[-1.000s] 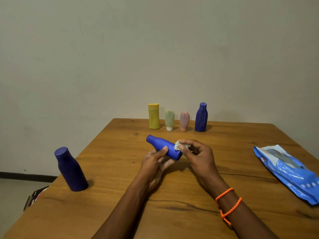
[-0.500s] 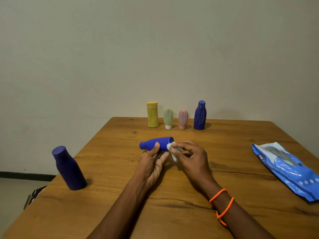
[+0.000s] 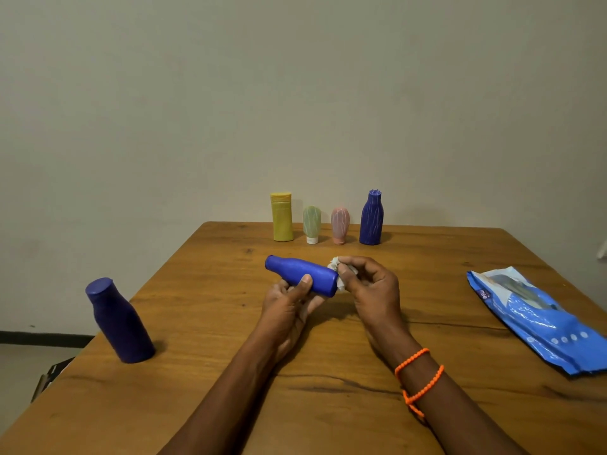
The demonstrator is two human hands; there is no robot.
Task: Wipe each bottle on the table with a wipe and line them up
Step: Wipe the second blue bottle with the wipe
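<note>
**Blue bottle held sideways, wipe at its base end**

The blue bottle [image 3: 300, 276] is off the worktop [image 3: 328, 405], held roughly level between both hands, long axis running left-right with a slight tilt: cap end up and to the left, base end lower and to the right. Left hand [image 3: 289, 307] cradles it from below, thumb curled over the near side of the body, fingers hidden underneath. Right hand [image 3: 371, 290] sits at the base end, fingers bunched around a crumpled white wipe [image 3: 340, 274], pinching it against the bottle's bottom edge. So the wipe touches only the base; neck and cap lie to the left, away from the right hand and past the left thumb.

Judgement: wiping in progress on this bottle. Covering the rest likely means dragging the wipe leftward along the axis, or the left hand rotating the bottle.

Lined-up row at the far edge, upright: yellow bottle [image 3: 281, 218], green bottle [image 3: 311, 223], pink bottle [image 3: 339, 224], ribbed blue bottle [image 3: 371, 218]. The free spot looks to be beside the ribbed one or the yellow one; cannot tell which is meant.

Dark blue bottle [image 3: 120, 321] stands apart near the left edge, nearer the left hand, probably not yet wiped. Wipe pack [image 3: 538, 318] lies flat at right.
</note>
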